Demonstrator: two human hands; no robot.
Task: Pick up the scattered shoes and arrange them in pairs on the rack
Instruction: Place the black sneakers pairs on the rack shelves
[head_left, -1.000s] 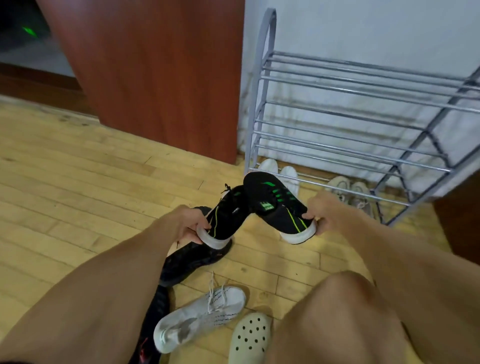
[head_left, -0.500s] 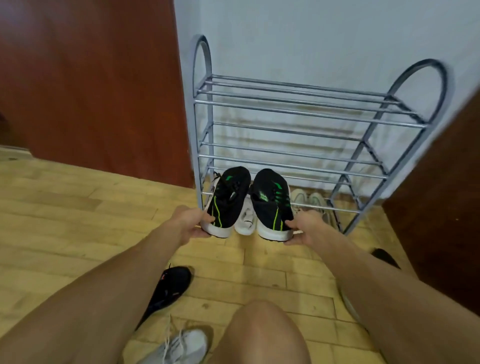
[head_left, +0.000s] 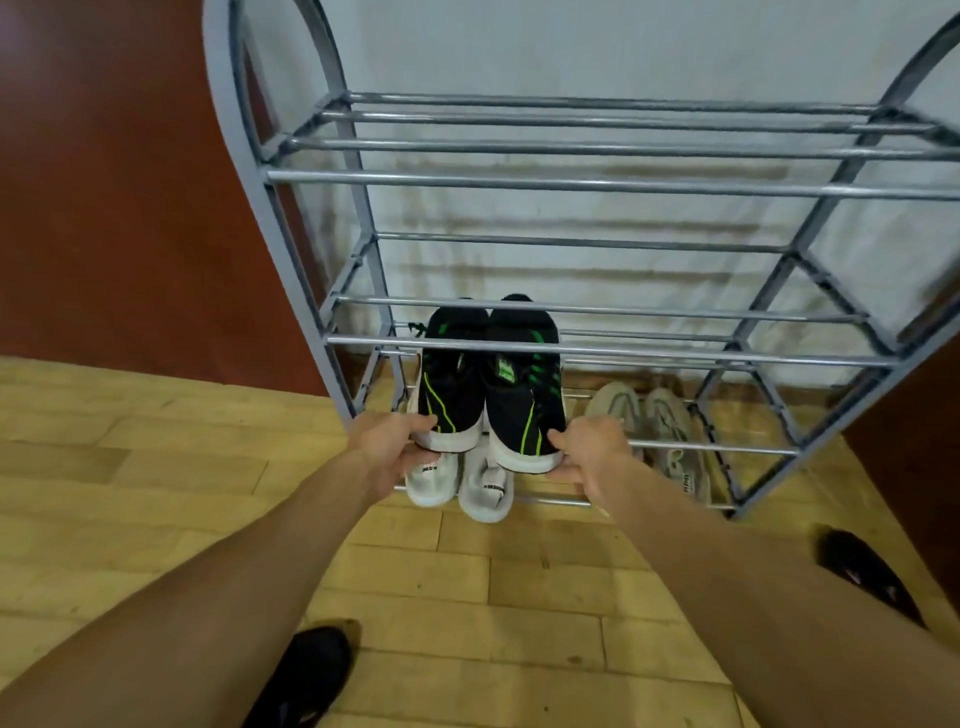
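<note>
The grey tubular metal shoe rack (head_left: 571, 182) with arched side frames stands against a white wall (head_left: 571, 47), on a pale wooden plank floor (head_left: 467, 571); a reddish-brown wooden panel (head_left: 114, 197) rises just left of the rack.

Two black knit sneakers with green stripes and white soles are held side by side at the left end of the rack, level with its second tier from the bottom. Their long axes run front to back, toes pointing into the rack toward the wall, heels toward the person. The toes pass under the front bars of the tier above, and the heels hang out past the rack's front.

The left hand (head_left: 392, 449) has its grip closed on the heel of the left black sneaker (head_left: 452, 384). The right hand (head_left: 589, 447) has its grip closed on the heel of the right black sneaker (head_left: 522, 400). The two sneakers touch along their inner sides.

On the rack's bottom tier, directly below the held shoes, sits a pair of white sneakers (head_left: 460, 483), heels outward. At the right of that tier rests a pair of beige sneakers (head_left: 654, 421), also heels outward.

On the floor in front of the rack lie a black shoe (head_left: 306, 675) toward the left and another black shoe (head_left: 867, 571) toward the right, well apart.
</note>
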